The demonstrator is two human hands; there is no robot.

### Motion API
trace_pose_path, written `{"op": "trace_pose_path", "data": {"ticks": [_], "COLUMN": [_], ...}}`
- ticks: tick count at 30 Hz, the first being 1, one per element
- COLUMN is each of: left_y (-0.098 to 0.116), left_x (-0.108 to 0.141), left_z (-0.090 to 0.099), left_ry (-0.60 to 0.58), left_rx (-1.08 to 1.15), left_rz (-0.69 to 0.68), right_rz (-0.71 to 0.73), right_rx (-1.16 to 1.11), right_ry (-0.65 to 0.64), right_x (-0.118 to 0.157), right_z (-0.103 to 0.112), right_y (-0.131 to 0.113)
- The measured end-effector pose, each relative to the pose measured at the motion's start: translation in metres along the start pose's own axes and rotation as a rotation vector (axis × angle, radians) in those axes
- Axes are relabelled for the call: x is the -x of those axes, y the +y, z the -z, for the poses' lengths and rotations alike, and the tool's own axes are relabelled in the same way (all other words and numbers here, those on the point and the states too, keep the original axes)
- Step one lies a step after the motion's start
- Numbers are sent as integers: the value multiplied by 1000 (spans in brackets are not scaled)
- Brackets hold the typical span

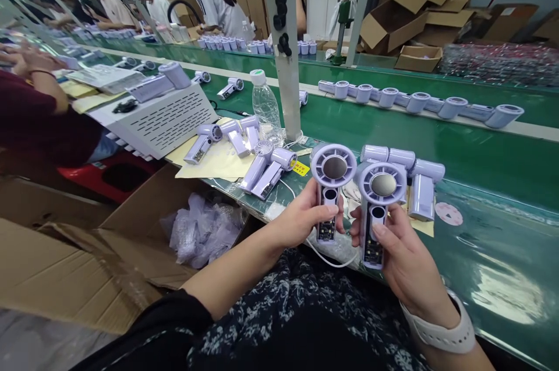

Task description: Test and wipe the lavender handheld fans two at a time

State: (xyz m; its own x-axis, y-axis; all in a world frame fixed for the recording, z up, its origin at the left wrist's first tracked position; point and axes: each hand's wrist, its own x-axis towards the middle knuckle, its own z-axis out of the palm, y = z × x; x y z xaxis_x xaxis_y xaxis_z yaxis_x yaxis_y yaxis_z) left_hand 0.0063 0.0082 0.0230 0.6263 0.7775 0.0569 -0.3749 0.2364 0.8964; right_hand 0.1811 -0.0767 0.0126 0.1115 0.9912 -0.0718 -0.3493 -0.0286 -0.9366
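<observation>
Left hand (308,215) and right hand (406,251) are pinching handheld fans (335,168) between thumb and fingers, presumably keeping circuit boards (372,251) visible.

Smooth plastic handheld fans (379,214), shiny metallic discs (384,185), glossy tabletop (506,266), matt cardboard box (131,211)

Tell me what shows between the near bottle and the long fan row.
In the head view, a metal post stands between the bottle and the fan row; another fan shows partly behind it.
</observation>
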Motion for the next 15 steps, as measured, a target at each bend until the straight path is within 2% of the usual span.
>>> {"op": "trace_pose_path", "data": {"ticks": [3,6,11,15], "left_y": [-2,-4,-5,-3], "left_x": [-2,-4,-4,-3], "left_z": [-2,-3,-4,-2], "left_ry": [112,158,158,87], "left_rx": [32,49,35,28], "left_rz": [46,101,104,48], "right_rz": [-36,-57,-39,-42], "right_rx": [-50,-66,-37,-15], "right_ry": [48,75,29,-67], "right_x": [1,1,0,1], "right_z": [0,2,7,9], "right_y": [2,2,1,2]}}
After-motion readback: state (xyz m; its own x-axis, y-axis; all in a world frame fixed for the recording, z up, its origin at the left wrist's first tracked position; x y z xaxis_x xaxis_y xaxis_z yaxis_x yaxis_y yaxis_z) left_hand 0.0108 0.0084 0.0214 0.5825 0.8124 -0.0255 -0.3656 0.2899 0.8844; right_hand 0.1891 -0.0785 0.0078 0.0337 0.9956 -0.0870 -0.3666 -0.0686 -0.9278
